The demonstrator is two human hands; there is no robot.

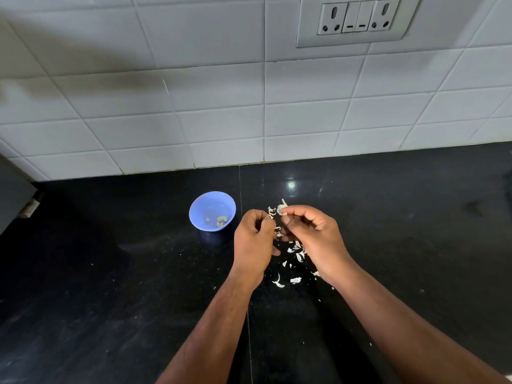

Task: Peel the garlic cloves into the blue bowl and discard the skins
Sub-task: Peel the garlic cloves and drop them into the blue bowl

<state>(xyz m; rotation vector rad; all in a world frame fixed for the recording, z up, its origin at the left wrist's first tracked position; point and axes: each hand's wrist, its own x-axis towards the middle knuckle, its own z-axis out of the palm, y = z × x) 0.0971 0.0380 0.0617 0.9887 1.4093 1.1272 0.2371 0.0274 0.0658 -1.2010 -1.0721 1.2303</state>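
A small blue bowl (212, 210) stands on the black counter with a few peeled garlic cloves (221, 220) inside. Just right of it my right hand (314, 237) pinches a garlic clove (282, 209) with papery skin still on it between thumb and fingertips. My left hand (255, 241) is curled close beside it; a bit of skin (271, 212) shows at its fingertips, but what it holds is hidden. Loose garlic skins (295, 254) lie scattered on the counter under and below both hands.
The black counter (110, 273) runs to a white tiled wall (221, 120) behind, which carries a socket panel (357, 19) at the top right. A seam in the counter runs down just right of the bowl. Small skin flecks dot the surface.
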